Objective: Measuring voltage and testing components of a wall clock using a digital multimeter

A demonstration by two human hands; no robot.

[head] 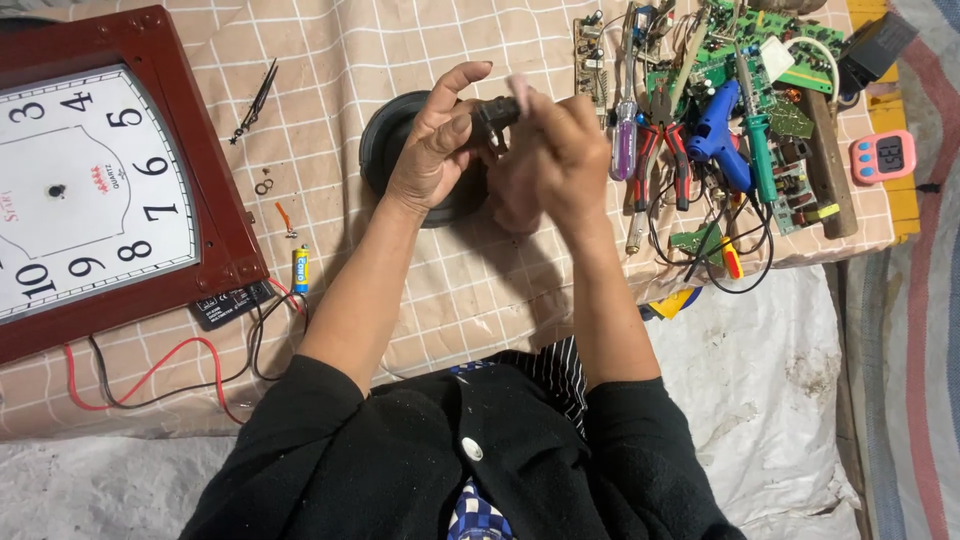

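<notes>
Small black part (pixel 497 112): held up between both hands above the checked cloth (pixel 400 50), over a round black dish (pixel 385 140) that lies on the cloth just behind the hands. What kind of part it is cannot be told.

Left hand (pixel 435 145): fingers curled, thumb and fingertips closed on the near end of the black part; index finger raised and arched above it.

Right hand (pixel 555 150): closed in a loose fist against the far end of the part, pinching a small pale pink piece (pixel 519 88) at its top. Seen from the back, so the grip itself is hidden.

Left of the hands: square wall clock (pixel 90 180) in a dark red frame, lying face up; black clock hands (pixel 258 100) loose on the cloth; a yellow and blue battery (pixel 300 268); red and black wires (pixel 170 370) running from under the clock.

Right of the hands: purple-handled screwdriver (pixel 624 140), red-handled pliers (pixel 662 160), blue glue gun (pixel 716 125), green circuit boards (pixel 775 40), pink digital timer (pixel 884 156).

Near edge: black sleeves (pixel 330 450) of the person.
</notes>
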